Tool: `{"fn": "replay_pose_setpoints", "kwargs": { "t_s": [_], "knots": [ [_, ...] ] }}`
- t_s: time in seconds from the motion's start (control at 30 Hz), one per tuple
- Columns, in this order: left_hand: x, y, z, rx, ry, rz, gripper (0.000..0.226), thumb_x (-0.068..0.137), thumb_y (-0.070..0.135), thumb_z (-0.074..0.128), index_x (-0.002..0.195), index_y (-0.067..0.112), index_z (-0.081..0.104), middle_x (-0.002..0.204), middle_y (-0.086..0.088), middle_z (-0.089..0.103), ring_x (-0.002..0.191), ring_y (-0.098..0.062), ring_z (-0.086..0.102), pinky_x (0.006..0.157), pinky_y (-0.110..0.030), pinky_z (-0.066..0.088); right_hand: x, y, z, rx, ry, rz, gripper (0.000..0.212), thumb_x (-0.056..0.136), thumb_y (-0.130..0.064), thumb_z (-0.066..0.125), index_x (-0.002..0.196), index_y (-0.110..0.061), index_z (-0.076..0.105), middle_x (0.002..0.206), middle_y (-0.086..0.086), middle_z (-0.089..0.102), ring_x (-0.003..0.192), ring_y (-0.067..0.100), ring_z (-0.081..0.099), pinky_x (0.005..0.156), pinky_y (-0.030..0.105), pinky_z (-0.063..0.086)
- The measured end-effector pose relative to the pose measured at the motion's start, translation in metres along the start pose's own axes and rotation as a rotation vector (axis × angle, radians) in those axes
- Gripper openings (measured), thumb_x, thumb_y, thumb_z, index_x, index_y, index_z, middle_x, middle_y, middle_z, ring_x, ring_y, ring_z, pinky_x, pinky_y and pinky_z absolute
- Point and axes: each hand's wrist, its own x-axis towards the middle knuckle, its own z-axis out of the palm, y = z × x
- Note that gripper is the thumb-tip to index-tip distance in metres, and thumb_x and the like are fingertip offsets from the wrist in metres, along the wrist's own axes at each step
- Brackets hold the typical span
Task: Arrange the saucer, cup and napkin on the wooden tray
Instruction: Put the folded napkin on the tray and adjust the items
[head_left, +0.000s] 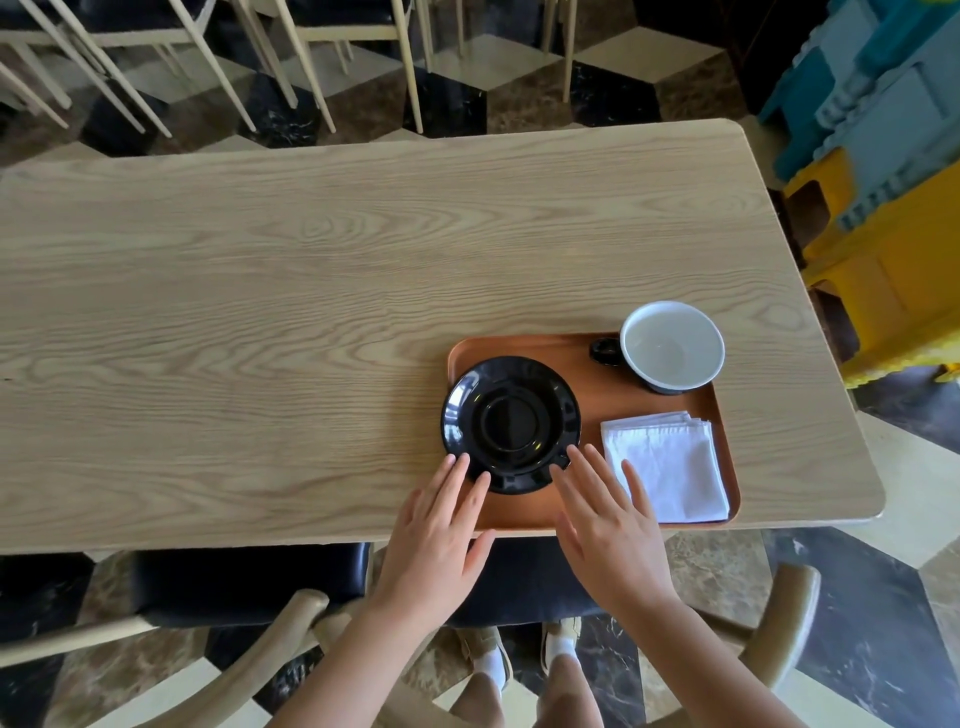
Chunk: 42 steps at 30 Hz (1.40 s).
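Note:
A brown wooden tray (597, 395) lies at the table's near right. On its left half rests a glossy black saucer (511, 422), its left rim hanging slightly past the tray's edge. A cup (670, 347), black outside and white inside, stands at the tray's far right corner, handle pointing left. A folded white napkin (667, 465) lies flat on the tray's near right. My left hand (441, 530) is flat with fingers spread, fingertips touching the saucer's near left rim. My right hand (605, 525) is also spread, fingertips at the saucer's near right rim, holding nothing.
The light wooden table (260, 322) stretches far to the left. Yellow and blue plastic crates (883, 208) stand right of the table. Chairs (244, 587) are tucked under the near edge, and more chairs stand beyond the far edge.

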Motion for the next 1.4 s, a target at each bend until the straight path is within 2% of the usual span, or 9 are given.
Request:
{"fn": "replay_pose_setpoints", "kwargs": {
  "t_s": [0.23, 0.33, 0.47, 0.53, 0.7, 0.83, 0.97, 1.13, 1.4],
  "knots": [
    [0.010, 0.000, -0.009, 0.024, 0.029, 0.012, 0.047, 0.090, 0.040, 0.035, 0.123, 0.014, 0.055, 0.132, -0.012, 0.054, 0.126, -0.026, 0.046, 0.094, -0.040, 0.049, 0.007, 0.002, -0.003, 0.021, 0.045, -0.013, 0.032, 0.081, -0.021, 0.058, 0.113, -0.015, 0.060, 0.125, 0.011, 0.061, 0.125, 0.030, 0.049, 0.105, 0.050, 0.034],
    [0.026, 0.004, -0.021, -0.011, 0.115, 0.032, 0.043, 0.089, 0.037, 0.039, 0.114, 0.011, 0.062, 0.122, -0.009, 0.060, 0.116, -0.023, 0.054, 0.090, -0.037, 0.050, 0.016, 0.007, -0.013, 0.068, 0.112, -0.029, 0.029, 0.084, -0.027, 0.046, 0.103, -0.016, 0.064, 0.113, 0.008, 0.066, 0.117, 0.027, 0.056, 0.101, 0.049, 0.040],
    [0.072, 0.017, -0.040, -0.096, 0.248, 0.074, 0.042, 0.088, 0.034, 0.041, 0.113, 0.008, 0.062, 0.116, -0.008, 0.062, 0.111, -0.022, 0.057, 0.092, -0.037, 0.048, 0.046, 0.040, -0.046, 0.240, 0.356, 0.123, 0.020, 0.080, -0.021, 0.055, 0.093, -0.012, 0.067, 0.098, 0.008, 0.069, 0.089, 0.028, 0.061, 0.073, 0.037, 0.053],
    [0.105, 0.030, -0.049, -0.091, 0.295, 0.095, 0.042, 0.087, 0.035, 0.042, 0.112, 0.007, 0.062, 0.113, -0.007, 0.065, 0.107, -0.022, 0.059, 0.093, -0.038, 0.045, 0.063, 0.069, -0.064, 0.259, 0.410, 0.256, 0.024, 0.078, -0.017, 0.059, 0.100, -0.011, 0.066, 0.103, 0.010, 0.067, 0.088, 0.033, 0.059, 0.065, 0.037, 0.053],
    [0.181, 0.072, -0.063, -0.095, 0.261, 0.114, 0.043, 0.084, 0.034, 0.045, 0.108, 0.002, 0.061, 0.103, -0.013, 0.068, 0.090, -0.032, 0.064, 0.075, -0.039, 0.050, 0.093, 0.127, -0.078, 0.306, 0.141, 0.486, 0.052, 0.080, -0.019, 0.061, 0.130, -0.015, 0.045, 0.132, 0.012, 0.048, 0.117, 0.035, 0.043, 0.084, 0.042, 0.045],
    [0.207, 0.093, -0.058, -0.118, 0.092, 0.060, 0.036, 0.088, 0.032, 0.052, 0.112, 0.005, 0.057, 0.105, -0.013, 0.066, 0.097, -0.033, 0.060, 0.078, -0.040, 0.046, 0.102, 0.141, -0.076, 0.370, 0.028, 0.502, 0.049, 0.081, -0.018, 0.057, 0.128, -0.016, 0.047, 0.126, 0.013, 0.054, 0.112, 0.035, 0.050, 0.084, 0.040, 0.045],
    [0.207, 0.096, -0.047, -0.239, 0.092, 0.007, 0.029, 0.087, 0.029, 0.054, 0.107, 0.009, 0.060, 0.100, -0.010, 0.066, 0.090, -0.029, 0.060, 0.073, -0.038, 0.048, 0.105, 0.145, -0.075, 0.488, 0.044, 0.512, 0.041, 0.079, -0.013, 0.055, 0.120, -0.016, 0.054, 0.108, 0.016, 0.065, 0.094, 0.034, 0.060, 0.078, 0.038, 0.048],
    [0.208, 0.094, -0.048, -0.550, 0.057, -0.123, 0.036, 0.083, 0.024, 0.062, 0.117, 0.012, 0.061, 0.118, -0.007, 0.065, 0.110, -0.020, 0.058, 0.090, -0.029, 0.044, 0.106, 0.149, -0.075, 0.620, 0.072, 0.559, 0.037, 0.082, -0.007, 0.051, 0.116, -0.018, 0.060, 0.107, 0.013, 0.068, 0.093, 0.028, 0.064, 0.079, 0.030, 0.045],
    [0.196, 0.082, -0.052, -0.589, 0.058, -0.166, 0.036, 0.082, 0.023, 0.064, 0.118, 0.015, 0.063, 0.119, -0.001, 0.066, 0.113, -0.013, 0.056, 0.088, -0.016, 0.036, 0.104, 0.141, -0.068, 0.713, 0.085, 0.541, 0.036, 0.078, -0.006, 0.051, 0.108, -0.021, 0.064, 0.096, 0.007, 0.071, 0.086, 0.026, 0.067, 0.079, 0.047, 0.055]
  ]
}}
